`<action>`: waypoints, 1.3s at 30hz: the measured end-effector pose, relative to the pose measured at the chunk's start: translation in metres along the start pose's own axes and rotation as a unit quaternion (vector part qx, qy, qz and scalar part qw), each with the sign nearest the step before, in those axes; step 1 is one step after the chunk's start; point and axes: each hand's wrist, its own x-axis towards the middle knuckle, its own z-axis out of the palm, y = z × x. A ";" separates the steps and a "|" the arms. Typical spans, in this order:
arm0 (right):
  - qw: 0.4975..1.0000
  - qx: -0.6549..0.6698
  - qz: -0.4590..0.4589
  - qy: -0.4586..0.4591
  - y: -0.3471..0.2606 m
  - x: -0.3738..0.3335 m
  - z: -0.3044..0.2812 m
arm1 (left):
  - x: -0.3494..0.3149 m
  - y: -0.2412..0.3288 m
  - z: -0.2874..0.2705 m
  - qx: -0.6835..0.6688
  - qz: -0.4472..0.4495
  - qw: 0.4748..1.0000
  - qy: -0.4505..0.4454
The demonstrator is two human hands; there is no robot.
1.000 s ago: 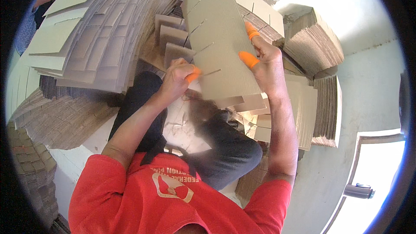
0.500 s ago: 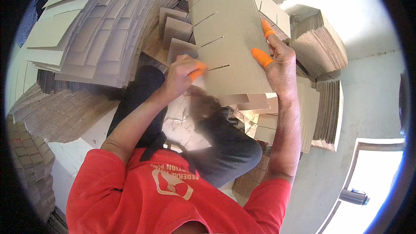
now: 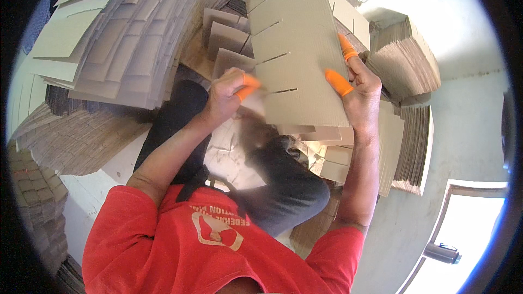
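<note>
A long sheet of slotted cardboard (image 3: 297, 49) stands tilted in front of me, with a row of short slots along its left edge. My right hand (image 3: 360, 90) grips it by the right edge, thumb on the near face and fingers behind. Orange finger covers sit on the thumb and a finger. My left hand (image 3: 231, 92) is closed in a pinch beside the sheet's lower left slot, also with orange covers on its fingertips. What it pinches, if anything, is hidden. Smaller cardboard pieces (image 3: 227, 41) stand in a row just left of the sheet.
A tall, layered stack of cardboard pieces (image 3: 131, 38) rises at the left. Further bundles stand at the right, one upper (image 3: 403, 57) and one lower (image 3: 417, 147). My bent legs (image 3: 289, 190) are below the sheet. A bright opening (image 3: 468, 228) shows at lower right.
The slotted sheet and my right hand have shifted slightly right and down. My left hand stays in nearly the same place, still pinched, with a little more gap from the sheet.
</note>
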 end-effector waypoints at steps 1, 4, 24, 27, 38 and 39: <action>1.000 0.000 -0.001 0.001 -0.002 -0.002 -0.001 | 0.000 0.002 0.001 -0.013 -0.001 1.000 0.007; 0.997 0.043 -0.065 0.010 0.013 -0.004 0.008 | -0.001 -0.002 0.004 -0.011 0.013 1.000 0.004; 0.981 0.096 -0.127 -0.107 0.025 0.016 0.033 | 0.078 -0.044 -0.043 0.119 -0.065 0.970 0.200; 0.979 0.021 -0.104 -0.174 0.008 0.018 0.047 | 0.059 -0.033 -0.034 0.092 -0.004 0.981 0.171; 0.966 0.011 -0.170 -0.196 0.011 0.030 0.058 | 0.002 -0.016 -0.012 0.090 0.099 0.989 -0.069; 0.964 -0.004 -0.161 -0.214 0.009 0.033 0.059 | 0.004 -0.017 -0.009 0.082 0.096 0.990 -0.068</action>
